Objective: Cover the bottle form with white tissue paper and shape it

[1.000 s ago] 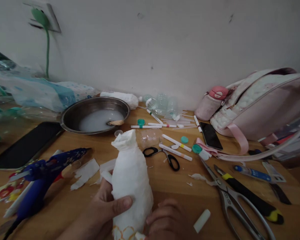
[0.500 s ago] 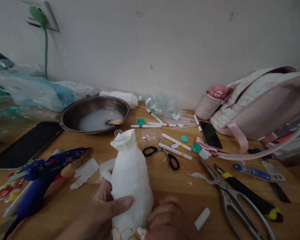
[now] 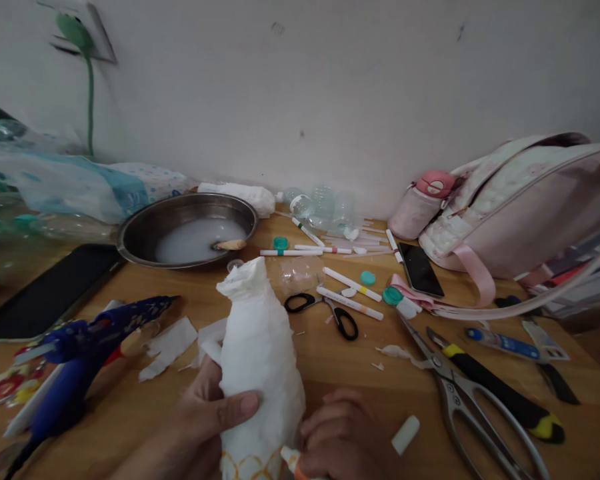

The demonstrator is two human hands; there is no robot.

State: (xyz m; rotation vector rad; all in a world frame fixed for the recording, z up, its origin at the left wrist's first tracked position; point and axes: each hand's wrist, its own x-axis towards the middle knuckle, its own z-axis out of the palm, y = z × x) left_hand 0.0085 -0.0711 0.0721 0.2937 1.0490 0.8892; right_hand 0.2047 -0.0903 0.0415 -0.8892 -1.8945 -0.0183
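My left hand (image 3: 215,417) is wrapped around a white, paper-covered bottle (image 3: 260,360), its thumb across the front. The bottle stands nearly upright, leaning slightly left, with a ragged rim at its neck. Orange curved lines like scales run around its lower part, which the frame's bottom edge cuts off. Closed around an orange-and-white marker (image 3: 291,457), my right hand (image 3: 337,433) is low at the bottle's right side. The marker's front end is close to the orange lines; whether it touches the surface I cannot tell. A white marker cap (image 3: 406,435) lies to the right.
A metal basin (image 3: 130,237) of cloudy liquid stands behind. On the left lies a blue glue gun (image 3: 75,360). Black-handled scissors (image 3: 347,323), several markers (image 3: 350,303), large shears (image 3: 453,393) and a utility knife (image 3: 505,393) lie rightward. A pink backpack (image 3: 530,220) stands far right.
The right hand and marker have shifted slightly right and up along the bottle's lower edge. The bottle has tipped a little left, and more of the orange pattern shows.
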